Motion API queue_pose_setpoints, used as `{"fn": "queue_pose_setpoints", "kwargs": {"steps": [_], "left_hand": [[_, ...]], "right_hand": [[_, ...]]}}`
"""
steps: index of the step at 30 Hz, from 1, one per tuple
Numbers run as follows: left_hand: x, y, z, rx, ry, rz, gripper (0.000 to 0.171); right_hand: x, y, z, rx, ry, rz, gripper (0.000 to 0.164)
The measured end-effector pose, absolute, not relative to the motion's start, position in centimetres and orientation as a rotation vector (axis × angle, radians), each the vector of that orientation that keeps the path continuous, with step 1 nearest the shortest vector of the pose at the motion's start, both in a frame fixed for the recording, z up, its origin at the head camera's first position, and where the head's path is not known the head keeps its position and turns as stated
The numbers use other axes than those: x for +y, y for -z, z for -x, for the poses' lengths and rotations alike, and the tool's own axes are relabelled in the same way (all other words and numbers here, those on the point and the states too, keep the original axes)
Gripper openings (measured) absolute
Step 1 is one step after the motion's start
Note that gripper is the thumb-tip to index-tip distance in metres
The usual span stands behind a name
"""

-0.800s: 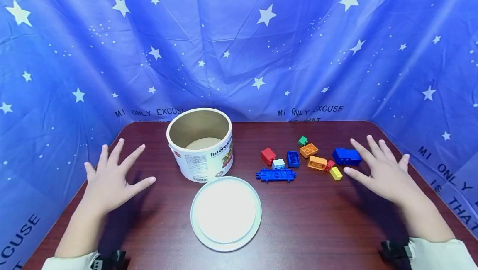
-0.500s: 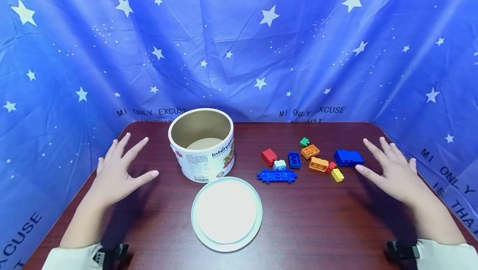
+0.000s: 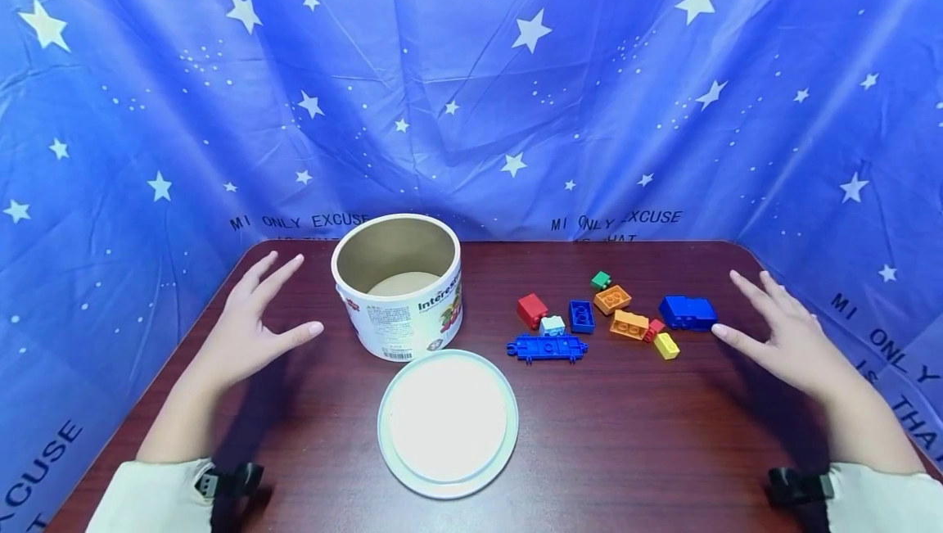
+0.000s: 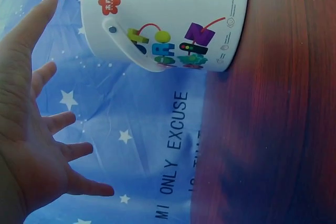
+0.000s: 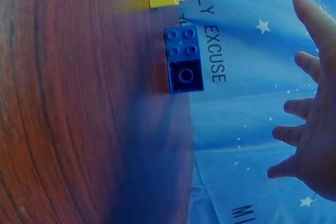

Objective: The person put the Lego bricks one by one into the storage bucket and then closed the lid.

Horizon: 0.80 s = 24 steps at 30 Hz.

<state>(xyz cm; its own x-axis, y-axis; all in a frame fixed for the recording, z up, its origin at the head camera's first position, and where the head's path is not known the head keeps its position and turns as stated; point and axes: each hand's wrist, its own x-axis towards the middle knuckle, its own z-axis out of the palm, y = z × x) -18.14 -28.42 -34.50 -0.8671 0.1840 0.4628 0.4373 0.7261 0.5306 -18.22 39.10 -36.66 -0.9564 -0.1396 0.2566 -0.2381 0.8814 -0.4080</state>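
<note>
My left hand (image 3: 246, 332) hovers over the table's left side with fingers spread, holding nothing. To its right stands a white printed bucket (image 3: 398, 324), uncovered, its inside bare where visible; the left wrist view shows its white handle (image 4: 131, 48) hanging down the side. My right hand (image 3: 788, 341) is spread above the right side, also holding nothing. Its thumb appears close to a large blue brick (image 3: 688, 313); the right wrist view shows the hand apart from that blue brick (image 5: 184, 59). A round pale lid (image 3: 448, 424) lies flat in front of the bucket.
Right of the bucket lie a red brick (image 3: 532, 311), a light blue brick (image 3: 552, 326), a blue wheelbase piece (image 3: 548, 347), a small blue brick (image 3: 581, 316), orange bricks (image 3: 612, 299), a green brick (image 3: 600, 280) and a yellow brick (image 3: 666, 345). A starry blue curtain (image 3: 471, 91) surrounds the table.
My left hand has moved slightly right and farther forward, turning more side-on. My right hand has shifted a little right, off the blue brick's edge. The bucket, lid and bricks lie as before.
</note>
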Motion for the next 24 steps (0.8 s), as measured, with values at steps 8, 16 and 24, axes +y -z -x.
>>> {"fn": "queue_pose_setpoints", "kwargs": {"steps": [8, 16, 24], "left_hand": [[-27.7, 34.5, 19.6, -2.546, 0.988, 0.532, 0.091], [-27.3, 34.7, 20.6, -2.53, 1.086, 0.549, 0.09], [-27.1, 34.7, 21.6, -2.499, 1.381, 0.563, 0.084]], "right_hand": [[39.9, 37.1, 19.0, -2.792, -0.775, -0.359, 0.086], [40.5, 37.6, 19.9, -2.786, -0.824, -0.421, 0.089], [41.2, 38.8, 21.2, -2.817, -0.978, -0.352, 0.08]]}}
